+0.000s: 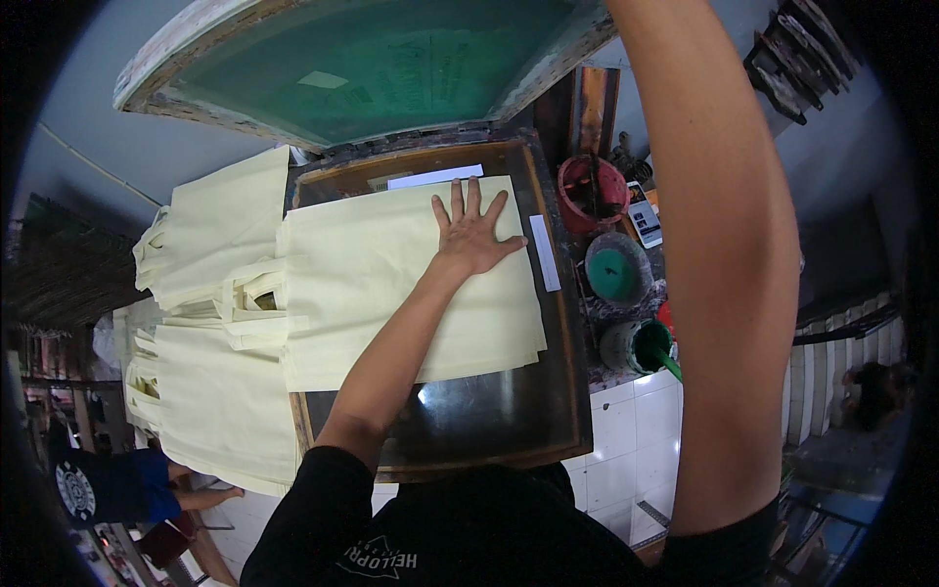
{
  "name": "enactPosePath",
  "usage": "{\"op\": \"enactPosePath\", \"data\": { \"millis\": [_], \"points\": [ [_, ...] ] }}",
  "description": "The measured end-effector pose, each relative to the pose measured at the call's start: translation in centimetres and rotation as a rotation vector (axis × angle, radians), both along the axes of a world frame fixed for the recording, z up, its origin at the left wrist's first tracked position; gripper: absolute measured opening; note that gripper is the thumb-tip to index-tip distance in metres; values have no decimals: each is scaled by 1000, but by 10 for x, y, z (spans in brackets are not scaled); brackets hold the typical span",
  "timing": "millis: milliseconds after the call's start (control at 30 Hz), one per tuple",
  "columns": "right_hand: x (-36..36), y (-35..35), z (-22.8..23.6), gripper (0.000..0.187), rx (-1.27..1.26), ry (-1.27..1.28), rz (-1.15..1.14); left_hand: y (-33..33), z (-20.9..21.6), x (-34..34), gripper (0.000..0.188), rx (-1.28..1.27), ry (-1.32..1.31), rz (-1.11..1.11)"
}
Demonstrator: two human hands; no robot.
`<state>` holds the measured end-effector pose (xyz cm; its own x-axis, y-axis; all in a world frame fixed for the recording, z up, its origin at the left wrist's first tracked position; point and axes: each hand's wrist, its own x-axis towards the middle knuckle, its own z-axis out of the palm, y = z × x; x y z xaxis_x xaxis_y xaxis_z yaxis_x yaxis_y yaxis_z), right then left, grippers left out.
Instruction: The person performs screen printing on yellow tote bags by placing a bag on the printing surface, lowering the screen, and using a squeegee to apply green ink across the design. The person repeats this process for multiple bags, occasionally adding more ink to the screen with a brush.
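My left hand lies flat with spread fingers on a cream cloth bag, close to its far right corner. The bag rests on a dark glossy board with a worn wooden rim, and more cloth edges show beneath it. White strips are on the board beyond and to the right of the bag. Above the board, a screen-printing frame with green mesh is tilted up. My right arm reaches up past the top edge beside that frame, so the right hand is out of sight.
Stacks of cream bags with handles lie left of the board. On the right are a pink bucket, a phone, a bowl of green ink and a container with a green handle. Another person is at lower left.
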<state>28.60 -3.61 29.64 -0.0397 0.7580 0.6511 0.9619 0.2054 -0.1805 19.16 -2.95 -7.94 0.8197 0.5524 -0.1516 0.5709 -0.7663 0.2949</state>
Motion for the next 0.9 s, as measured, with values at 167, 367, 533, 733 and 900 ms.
{"op": "enactPosePath", "data": {
  "millis": [167,367,533,733,900],
  "points": [
    [-6,-6,0,28,-35,27,-29,-6,5,8,102,-37,9,9],
    [-6,-9,0,29,-20,19,-22,-8,8,15,106,-38,34,40],
    [-8,-10,-1,28,-45,49,-28,-13,16,19,106,-78,79,100],
    [-29,-16,6,27,-106,125,-127,-12,18,20,107,-120,105,116],
    [-7,-10,1,29,-38,14,-3,-6,24,29,111,-127,166,106]
  ]
}}
